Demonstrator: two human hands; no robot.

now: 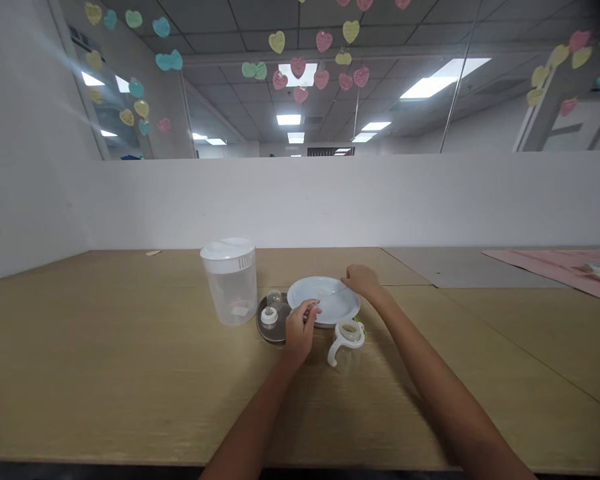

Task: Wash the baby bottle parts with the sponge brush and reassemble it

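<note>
A thin, pale straw-like piece (333, 293) runs between my two hands, over a white round dish (347, 311). My left hand (301, 328) pinches its near end at the dish's left rim. At the far right rim my right hand (363, 279) is closed on its other end. Just in front of the dish stands a clear baby bottle (349, 360), uncapped, with a white two-handled holder (335, 349) around its neck. Left of my left hand, a dark round tray (279, 331) carries a white bottle collar with a nipple (269, 316) and a clear dome cap (275, 299).
A tall translucent container (233, 293) with a white lid stands left of the tray. Something green (361, 326) shows partly behind the bottle. A pink cloth (545, 261) lies at the far right. The white wall (300, 203) bounds the table's back.
</note>
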